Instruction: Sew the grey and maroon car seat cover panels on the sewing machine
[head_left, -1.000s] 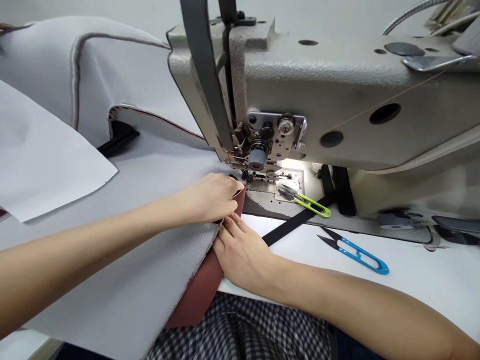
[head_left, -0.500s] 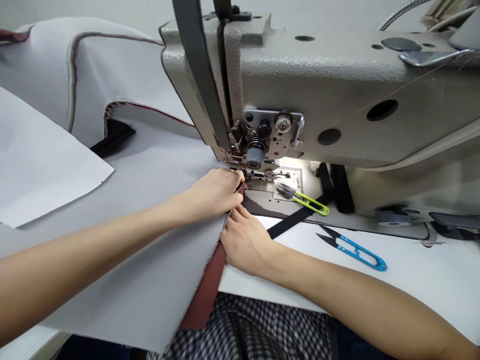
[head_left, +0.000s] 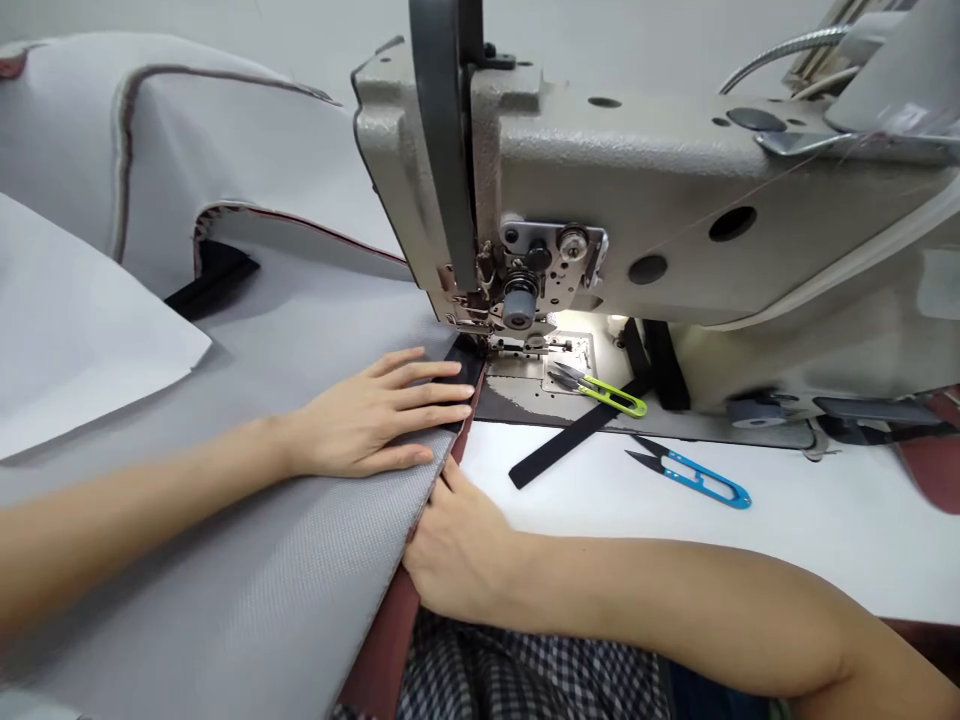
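Observation:
My left hand [head_left: 382, 415] lies flat with fingers spread over the grey mesh-backed fabric [head_left: 247, 590]. Its fingertips rest on a black strip [head_left: 465, 362] at the fabric's edge, just in front of the sewing machine's needle area [head_left: 487, 340]. Closer to my body, my right hand [head_left: 465, 545] is closed on the fabric's edge; some of its fingers are hidden by the cloth. A dark red layer [head_left: 382, 640] shows underneath along that edge. The sewing machine [head_left: 615, 180] stands over the far end of the seam.
Yellow-green thread snips [head_left: 611, 397] lie by the needle plate, and blue thread snips [head_left: 709, 480] on the white table [head_left: 810, 540]. A loose black strap [head_left: 562, 445] lies between them and my hands. White paper [head_left: 75, 330] covers fabric at left.
My left hand has let go of the edge by the needle, drawn back leftward and spread flat. My right hand has slid along the edge toward my body. The view has shifted slightly.

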